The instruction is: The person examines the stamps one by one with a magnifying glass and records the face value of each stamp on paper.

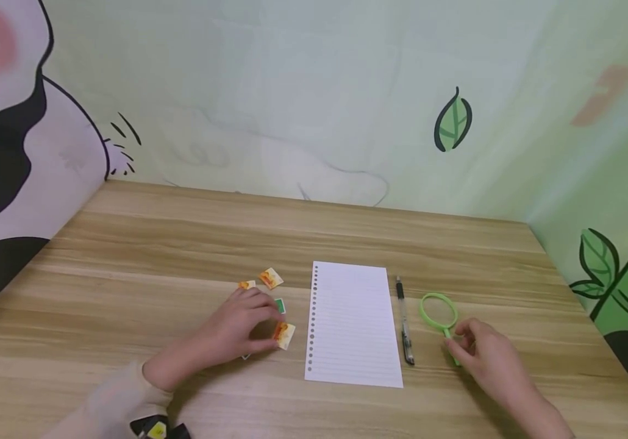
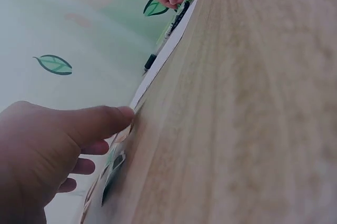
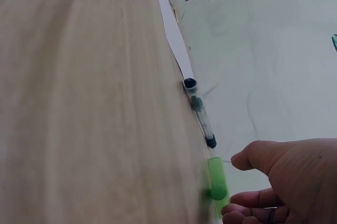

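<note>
My left hand (image 1: 240,326) is over several small stamp-like picture cards, partly covering them. Its thumb tip is at an orange and cream card (image 1: 285,335), thumb and index finger spread apart; contact is hard to tell. Beyond the fingers lie a green card (image 1: 280,305) and another orange one (image 1: 271,278). To the right, a light green magnifying glass (image 1: 427,318) lies flat. My right hand (image 1: 492,363) hovers at its handle (image 3: 217,174), fingertips beside it. In the right wrist view, the thumb stands apart from the handle.
A lined loose-leaf sheet (image 1: 351,323), with punched holes along its left edge, lies between the hands. Beside it is a clear pen (image 1: 404,323) with black ends. The wooden table (image 1: 314,231) meets a printed backdrop (image 1: 270,91) at the back and sides.
</note>
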`<state>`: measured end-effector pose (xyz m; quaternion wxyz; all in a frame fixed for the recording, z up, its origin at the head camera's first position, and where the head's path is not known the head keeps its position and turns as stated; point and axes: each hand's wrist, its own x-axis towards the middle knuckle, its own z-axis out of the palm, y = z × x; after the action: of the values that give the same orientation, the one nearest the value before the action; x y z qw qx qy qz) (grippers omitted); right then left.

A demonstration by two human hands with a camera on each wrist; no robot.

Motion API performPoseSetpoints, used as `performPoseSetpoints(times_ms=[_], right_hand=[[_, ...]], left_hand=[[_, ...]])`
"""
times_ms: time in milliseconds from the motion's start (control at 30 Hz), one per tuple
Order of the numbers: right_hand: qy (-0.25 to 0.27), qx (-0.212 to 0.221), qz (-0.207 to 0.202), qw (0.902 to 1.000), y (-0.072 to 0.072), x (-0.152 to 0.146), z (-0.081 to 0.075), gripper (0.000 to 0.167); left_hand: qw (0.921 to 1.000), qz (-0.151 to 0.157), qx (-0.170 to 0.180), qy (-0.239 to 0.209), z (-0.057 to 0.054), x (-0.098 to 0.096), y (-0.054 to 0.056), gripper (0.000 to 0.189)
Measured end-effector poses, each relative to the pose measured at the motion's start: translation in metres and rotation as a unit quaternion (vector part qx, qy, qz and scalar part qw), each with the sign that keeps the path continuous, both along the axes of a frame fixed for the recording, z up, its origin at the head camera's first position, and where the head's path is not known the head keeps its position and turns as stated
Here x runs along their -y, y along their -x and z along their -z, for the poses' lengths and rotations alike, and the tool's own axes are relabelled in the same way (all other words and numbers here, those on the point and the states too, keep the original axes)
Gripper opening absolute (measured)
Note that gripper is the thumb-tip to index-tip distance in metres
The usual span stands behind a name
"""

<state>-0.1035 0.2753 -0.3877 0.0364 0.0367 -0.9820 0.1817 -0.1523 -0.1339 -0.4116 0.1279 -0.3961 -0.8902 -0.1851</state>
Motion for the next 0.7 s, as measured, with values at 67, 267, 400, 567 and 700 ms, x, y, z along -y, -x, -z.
performPoseSetpoints(times_ms=[67, 267, 400, 567, 700], right_hand=[[-0.002, 0.001, 0.001, 1.0, 0.0, 0.0, 0.001, 0.023], [-0.002, 0.008, 0.006, 0.9999, 0.001, 0.0, 0.003, 0.021], [-0.001, 0.011, 0.007, 0.9999, 0.002, 0.0, 0.004, 0.02], [-0.009, 0.007, 0.008, 0.9999, 0.003, 0.0, 0.009, 0.02], [-0.011, 0.003, 0.012, 0.9999, 0.003, 0.001, 0.012, 0.019]], left_hand=[[1.0, -0.001, 0.001, 0.006, 0.001, 0.0, 0.0, 0.034], [0.9999, -0.001, 0.007, 0.009, 0.003, 0.0, 0.002, 0.03], [0.9999, -0.002, 0.012, 0.011, 0.004, 0.0, 0.003, 0.03], [0.9997, -0.005, 0.017, 0.014, 0.005, 0.001, 0.003, 0.031], [0.9997, -0.006, 0.021, 0.013, 0.006, 0.001, 0.003, 0.03]])
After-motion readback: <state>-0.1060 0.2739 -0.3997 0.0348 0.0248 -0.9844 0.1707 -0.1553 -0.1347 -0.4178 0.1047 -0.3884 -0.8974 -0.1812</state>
